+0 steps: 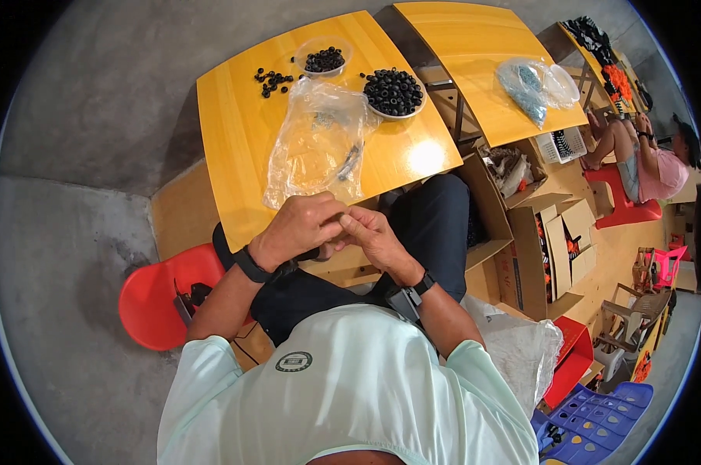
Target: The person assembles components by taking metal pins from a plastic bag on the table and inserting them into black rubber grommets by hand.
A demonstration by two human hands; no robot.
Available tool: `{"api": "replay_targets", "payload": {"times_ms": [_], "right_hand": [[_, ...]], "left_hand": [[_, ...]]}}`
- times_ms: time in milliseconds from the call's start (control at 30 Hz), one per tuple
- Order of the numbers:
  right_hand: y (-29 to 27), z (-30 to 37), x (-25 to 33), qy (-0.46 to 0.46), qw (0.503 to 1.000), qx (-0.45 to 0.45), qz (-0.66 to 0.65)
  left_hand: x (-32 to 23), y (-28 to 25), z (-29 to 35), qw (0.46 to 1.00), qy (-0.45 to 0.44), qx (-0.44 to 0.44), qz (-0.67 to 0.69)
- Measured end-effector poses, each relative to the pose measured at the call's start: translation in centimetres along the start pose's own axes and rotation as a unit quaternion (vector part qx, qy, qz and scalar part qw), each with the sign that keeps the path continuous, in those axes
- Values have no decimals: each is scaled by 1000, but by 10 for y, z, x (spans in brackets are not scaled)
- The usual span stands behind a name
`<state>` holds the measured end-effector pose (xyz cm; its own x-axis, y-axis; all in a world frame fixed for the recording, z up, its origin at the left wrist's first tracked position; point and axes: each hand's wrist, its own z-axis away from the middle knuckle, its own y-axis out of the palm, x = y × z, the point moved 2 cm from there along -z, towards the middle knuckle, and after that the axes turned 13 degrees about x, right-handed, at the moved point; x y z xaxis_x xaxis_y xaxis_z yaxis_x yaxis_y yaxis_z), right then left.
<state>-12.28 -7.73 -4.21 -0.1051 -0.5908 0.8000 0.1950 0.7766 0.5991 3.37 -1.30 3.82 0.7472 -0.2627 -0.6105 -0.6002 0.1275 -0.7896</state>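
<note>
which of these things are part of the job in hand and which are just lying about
Likely part of it, by closeness to the left hand and right hand:
- clear plastic bag
- small black beads
- yellow table
(anything pinched is too small to tell)

Apparently just lying about:
- red seat
- white sack
- cardboard boxes

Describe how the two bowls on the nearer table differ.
Fill: the right bowl is heaped with black beads, while the left bowl is only part full, its clear wall showing above them.
Position: the left bowl sits farther from the person than the right bowl.
Shared: both stand on the yellow table and hold similar-looking beads.
</note>
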Motion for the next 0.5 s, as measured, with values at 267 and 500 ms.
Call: {"api": "replay_targets", "payload": {"times_ms": [267, 500], "right_hand": [[6, -8, -12, -9, 993, 10, 119], [17, -5, 4, -44, 954, 7, 296]], "left_hand": [[6, 35, -7, 928, -186, -44, 320], [5, 40, -4, 966, -112, -93, 213]]}}
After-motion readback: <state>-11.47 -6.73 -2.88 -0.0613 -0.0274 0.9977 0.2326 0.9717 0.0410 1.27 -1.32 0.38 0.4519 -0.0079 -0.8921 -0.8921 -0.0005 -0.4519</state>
